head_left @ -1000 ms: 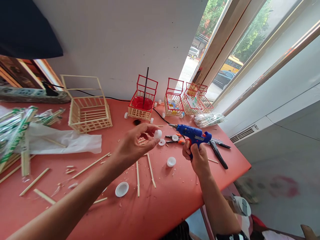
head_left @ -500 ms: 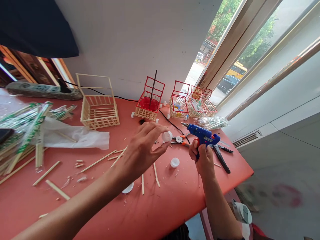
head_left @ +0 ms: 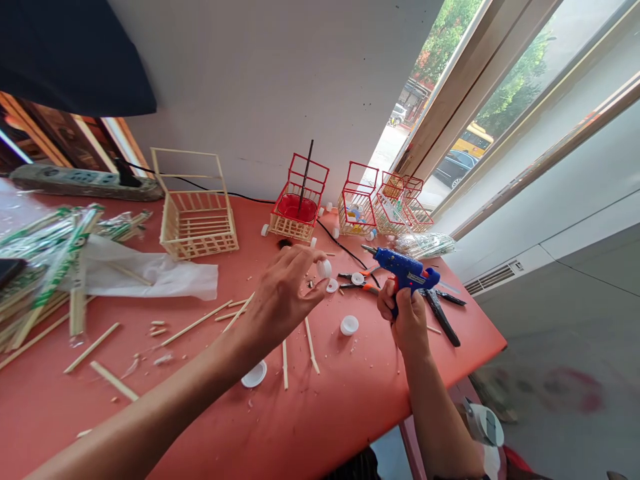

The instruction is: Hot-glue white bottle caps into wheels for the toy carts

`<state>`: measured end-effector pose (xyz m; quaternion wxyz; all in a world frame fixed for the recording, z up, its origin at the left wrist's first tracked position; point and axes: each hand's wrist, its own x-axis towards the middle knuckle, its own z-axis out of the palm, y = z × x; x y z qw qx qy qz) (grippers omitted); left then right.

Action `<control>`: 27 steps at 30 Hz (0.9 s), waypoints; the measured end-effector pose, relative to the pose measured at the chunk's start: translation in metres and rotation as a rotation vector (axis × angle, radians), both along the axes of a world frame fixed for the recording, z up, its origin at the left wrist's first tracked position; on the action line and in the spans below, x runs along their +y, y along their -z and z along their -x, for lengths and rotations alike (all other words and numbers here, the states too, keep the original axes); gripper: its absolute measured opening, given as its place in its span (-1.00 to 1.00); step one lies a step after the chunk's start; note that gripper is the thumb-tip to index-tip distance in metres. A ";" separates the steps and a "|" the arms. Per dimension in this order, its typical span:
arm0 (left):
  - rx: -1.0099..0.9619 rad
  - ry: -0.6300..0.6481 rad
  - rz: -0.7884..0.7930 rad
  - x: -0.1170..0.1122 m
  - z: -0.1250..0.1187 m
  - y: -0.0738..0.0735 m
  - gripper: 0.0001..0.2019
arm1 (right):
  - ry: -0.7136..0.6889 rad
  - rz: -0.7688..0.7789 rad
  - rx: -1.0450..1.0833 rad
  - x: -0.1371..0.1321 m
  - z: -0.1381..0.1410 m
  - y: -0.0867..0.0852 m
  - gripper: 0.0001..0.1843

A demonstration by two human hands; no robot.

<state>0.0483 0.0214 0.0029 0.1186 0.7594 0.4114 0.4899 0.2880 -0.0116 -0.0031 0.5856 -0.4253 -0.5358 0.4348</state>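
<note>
My left hand (head_left: 285, 297) pinches a small white bottle cap (head_left: 324, 268) between thumb and fingertips, held above the red table (head_left: 330, 407). My right hand (head_left: 407, 319) grips a blue hot glue gun (head_left: 406, 268), its nozzle aimed left toward the cap, a short gap away. More white caps lie on the table: one (head_left: 332, 285) just below the held cap, one (head_left: 349, 325) in front of my right hand, one (head_left: 255, 374) near my left wrist.
An unpainted stick basket (head_left: 197, 220) stands at the back left; several red-painted stick carts (head_left: 300, 203) line the wall toward the window. Pliers (head_left: 443, 313) lie right of the glue gun. Loose sticks (head_left: 310, 340) and wrapped chopsticks (head_left: 45, 257) cover the left side. A power strip (head_left: 85, 181) sits at the back.
My left hand has drawn the cap slightly back and lower than half a second ago. The right hand and glue gun have hardly moved. The view shifted left since one second ago.
</note>
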 end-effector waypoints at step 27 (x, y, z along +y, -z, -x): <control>0.165 -0.040 0.454 0.050 0.033 0.054 -0.73 | -0.003 -0.014 -0.028 -0.001 0.001 -0.001 -0.37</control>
